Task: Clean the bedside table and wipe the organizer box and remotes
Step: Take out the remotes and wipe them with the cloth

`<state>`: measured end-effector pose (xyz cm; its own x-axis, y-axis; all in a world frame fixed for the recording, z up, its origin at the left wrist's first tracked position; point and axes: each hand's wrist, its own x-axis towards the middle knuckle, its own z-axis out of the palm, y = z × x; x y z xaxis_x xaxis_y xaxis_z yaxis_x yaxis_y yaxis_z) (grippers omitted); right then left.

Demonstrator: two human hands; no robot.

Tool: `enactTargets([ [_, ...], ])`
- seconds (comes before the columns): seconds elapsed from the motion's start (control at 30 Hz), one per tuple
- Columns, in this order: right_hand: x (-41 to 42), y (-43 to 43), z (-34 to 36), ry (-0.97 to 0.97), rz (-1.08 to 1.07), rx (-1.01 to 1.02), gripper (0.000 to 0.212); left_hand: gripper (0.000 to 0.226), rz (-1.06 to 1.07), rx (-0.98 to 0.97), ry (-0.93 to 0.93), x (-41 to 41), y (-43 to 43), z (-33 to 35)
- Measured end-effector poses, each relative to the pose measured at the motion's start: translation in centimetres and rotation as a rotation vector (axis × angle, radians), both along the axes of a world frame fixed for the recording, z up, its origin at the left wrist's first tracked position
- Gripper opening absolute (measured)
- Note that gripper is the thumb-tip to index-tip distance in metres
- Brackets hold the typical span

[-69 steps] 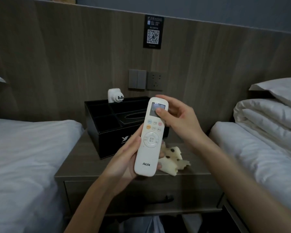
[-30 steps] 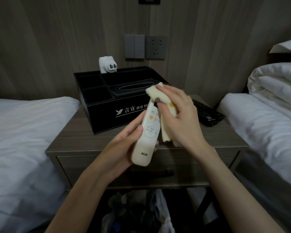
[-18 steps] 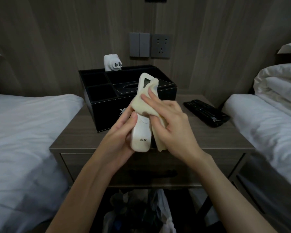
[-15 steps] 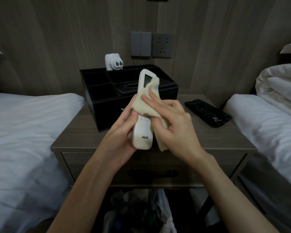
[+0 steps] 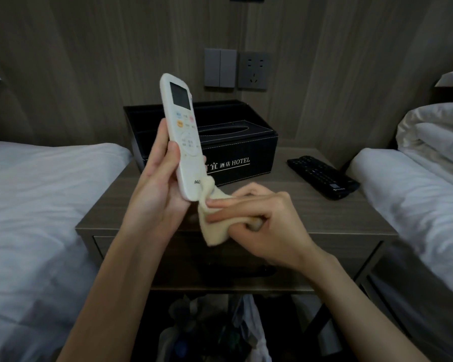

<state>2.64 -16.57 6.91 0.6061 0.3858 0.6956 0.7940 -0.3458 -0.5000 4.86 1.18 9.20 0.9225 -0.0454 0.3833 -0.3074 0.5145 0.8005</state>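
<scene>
My left hand [image 5: 157,189] grips a white AC remote [image 5: 182,134] upright, buttons facing me, above the bedside table [image 5: 285,212]. My right hand [image 5: 262,220] pinches a cream cloth [image 5: 215,231] whose top corner touches the remote's bottom end. Behind the remote stands the black organizer box [image 5: 241,142] with a tissue slot and "HOTEL" lettering. A black TV remote [image 5: 322,176] lies on the table's right side.
White beds flank the table at left [image 5: 37,205] and right [image 5: 416,192], with folded bedding [image 5: 437,131] on the right one. Wall switches and a socket [image 5: 236,69] sit above the box. A plastic bag [image 5: 215,330] lies on the floor under the table.
The cloth and my right hand slid down from the remote's upper face to its bottom end. The remote's face is uncovered and now tilts up and left.
</scene>
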Motion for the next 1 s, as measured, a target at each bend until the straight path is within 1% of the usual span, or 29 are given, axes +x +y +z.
enactTargets([
  [0.07,0.1,-0.6,0.5,0.127,-0.014,0.128,0.028,0.051,-0.005,-0.012,0.016,-0.1,0.0,0.0],
  [0.1,0.2,-0.9,0.9,0.151,-0.034,0.215,0.029,0.051,-0.012,-0.012,0.020,-0.2,-0.1,-0.1],
  [0.17,0.5,-1.5,1.9,0.110,-0.114,0.344,0.032,0.053,-0.043,0.011,0.034,-0.6,-0.6,-0.2],
  [0.23,0.9,-2.0,2.9,0.057,-0.211,0.378,0.037,0.054,-0.099,0.060,0.065,-1.2,-1.4,-0.2],
  [0.27,1.1,-2.2,3.2,0.052,-0.246,0.380,0.041,0.053,-0.118,0.091,0.083,-1.5,-1.8,-0.3],
  [0.33,1.5,-2.3,3.6,0.102,-0.276,0.367,0.046,0.051,-0.148,0.140,0.106,-2.1,-2.8,-0.5],
  [0.4,1.8,-1.9,3.7,0.137,-0.298,0.286,0.045,0.052,-0.193,0.181,0.118,-2.5,-3.7,-0.7],
  [0.47,2.0,-1.6,3.5,0.111,-0.320,0.211,0.046,0.053,-0.242,0.213,0.126,-2.7,-4.4,-0.9],
  [0.6,1.9,-1.3,3.7,0.110,-0.357,0.239,0.048,0.053,-0.287,0.227,0.146,-2.9,-4.8,-0.9],
  [0.8,1.6,-0.9,3.1,0.008,-0.266,0.164,0.050,0.052,-0.249,0.206,0.122,-3.0,-4.5,-0.7],
  [0.9,1.0,-0.1,2.3,0.046,-0.189,0.108,0.052,0.049,-0.215,0.140,0.115,-2.6,-4.0,-0.5],
  [1.0,0.3,1.0,1.8,0.093,-0.101,0.110,0.054,0.052,-0.199,0.077,0.093,-2.2,-3.0,-0.4],
])
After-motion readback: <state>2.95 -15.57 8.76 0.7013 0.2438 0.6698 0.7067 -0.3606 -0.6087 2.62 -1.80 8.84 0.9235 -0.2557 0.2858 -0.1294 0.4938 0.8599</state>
